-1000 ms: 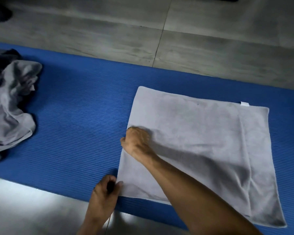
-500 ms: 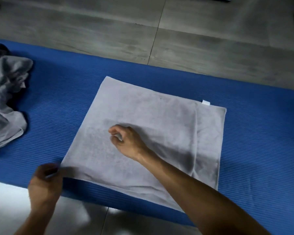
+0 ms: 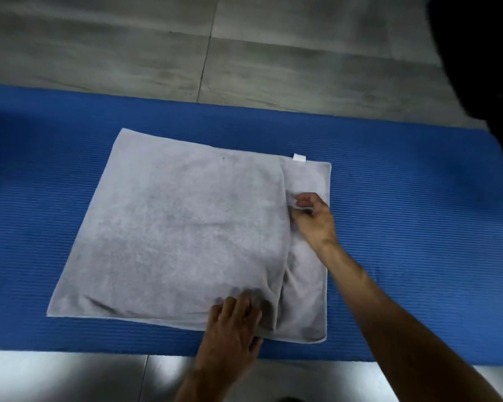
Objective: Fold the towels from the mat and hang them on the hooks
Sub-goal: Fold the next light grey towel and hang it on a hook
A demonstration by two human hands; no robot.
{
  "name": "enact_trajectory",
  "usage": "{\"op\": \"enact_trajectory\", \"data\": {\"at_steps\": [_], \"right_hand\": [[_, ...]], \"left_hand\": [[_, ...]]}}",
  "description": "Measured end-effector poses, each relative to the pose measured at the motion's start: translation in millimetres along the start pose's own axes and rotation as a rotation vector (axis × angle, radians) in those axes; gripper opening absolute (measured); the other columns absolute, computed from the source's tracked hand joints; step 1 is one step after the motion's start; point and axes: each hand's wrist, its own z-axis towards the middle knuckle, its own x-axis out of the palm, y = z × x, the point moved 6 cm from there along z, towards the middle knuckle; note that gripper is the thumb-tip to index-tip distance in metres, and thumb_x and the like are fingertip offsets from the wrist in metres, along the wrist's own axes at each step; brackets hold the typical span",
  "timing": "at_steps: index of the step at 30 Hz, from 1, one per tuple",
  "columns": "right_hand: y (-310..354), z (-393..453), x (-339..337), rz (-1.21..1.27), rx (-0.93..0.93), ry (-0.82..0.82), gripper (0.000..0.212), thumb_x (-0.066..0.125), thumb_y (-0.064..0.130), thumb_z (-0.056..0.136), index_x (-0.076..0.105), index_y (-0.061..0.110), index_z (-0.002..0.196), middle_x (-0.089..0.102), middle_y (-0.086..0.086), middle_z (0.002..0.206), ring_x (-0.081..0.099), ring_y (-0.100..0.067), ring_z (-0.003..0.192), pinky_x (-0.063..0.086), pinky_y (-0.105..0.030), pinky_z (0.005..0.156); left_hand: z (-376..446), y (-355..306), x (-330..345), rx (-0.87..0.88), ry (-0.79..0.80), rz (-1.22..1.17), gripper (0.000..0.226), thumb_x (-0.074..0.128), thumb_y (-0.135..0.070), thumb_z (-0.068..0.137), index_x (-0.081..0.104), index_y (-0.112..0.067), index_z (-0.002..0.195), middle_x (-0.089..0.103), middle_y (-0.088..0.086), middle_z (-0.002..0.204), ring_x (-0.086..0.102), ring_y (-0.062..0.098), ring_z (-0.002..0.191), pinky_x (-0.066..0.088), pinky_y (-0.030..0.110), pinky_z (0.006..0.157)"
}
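A soft, fuzzy grey towel point(image 3: 180, 227) is lying flat and roughly square on the ribbed blue foam mat point(image 3: 418, 227), near the mat's front edge, its folded flap running front to back. The right hand point(image 3: 314, 219) is pinching the flap's edge; the left hand point(image 3: 233, 323) is pressing the front edge, fingers spread.

one grey towel point(image 3: 180, 233), one blue mat point(image 3: 418, 227), one white tag point(image 3: 299, 157), and two hands, left point(image 3: 233, 323) and right point(image 3: 314, 219).
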Motion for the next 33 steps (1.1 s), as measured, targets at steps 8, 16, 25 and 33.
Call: {"op": "enact_trajectory", "data": {"at_steps": [8, 16, 25, 33], "right_hand": [[51, 46, 24, 0.245, 0.115, 0.172, 0.033, 0.064, 0.012, 0.086, 0.06, 0.019, 0.117, 0.065, 0.0, 0.109, 0.063, -0.016, 0.094, 0.05, -0.025, 0.072], [70, 75, 35, 0.188, 0.141, 0.241, 0.041, 0.045, 0.002, 0.093, 0.056, 0.019, 0.13, 0.059, -0.005, 0.124, 0.057, -0.019, 0.105, 0.051, -0.03, 0.085], [70, 86, 31, 0.136, 0.203, 0.308, 0.023, 0.06, 0.012, 0.092, 0.06, 0.016, 0.114, 0.063, -0.005, 0.085, 0.059, -0.016, 0.07, 0.056, -0.033, 0.067], [81, 96, 35, 0.304, 0.217, 0.246, 0.025, 0.064, -0.006, 0.082, 0.058, 0.016, 0.094, 0.06, -0.002, 0.082, 0.058, -0.017, 0.075, 0.053, -0.03, 0.062]], "left_hand": [[2, -20, -5, 0.081, -0.081, 0.05, 0.036, 0.081, -0.028, 0.047, 0.068, -0.019, 0.079, 0.052, 0.005, 0.105, 0.048, 0.025, 0.094, 0.052, 0.038, 0.074], [6, -27, -9, -0.043, 0.028, 0.064, 0.05, 0.057, -0.057, 0.067, 0.064, -0.019, 0.098, 0.063, 0.003, 0.1, 0.06, 0.024, 0.086, 0.053, 0.04, 0.074], [22, -38, -7, -0.056, 0.054, 0.136, 0.043, 0.08, -0.037, 0.049, 0.069, -0.015, 0.084, 0.067, 0.008, 0.092, 0.063, 0.025, 0.077, 0.053, 0.037, 0.059], [11, -36, -19, 0.003, -0.061, 0.025, 0.038, 0.05, -0.033, 0.07, 0.068, -0.015, 0.099, 0.065, 0.003, 0.091, 0.059, 0.02, 0.074, 0.051, 0.031, 0.06]]}}
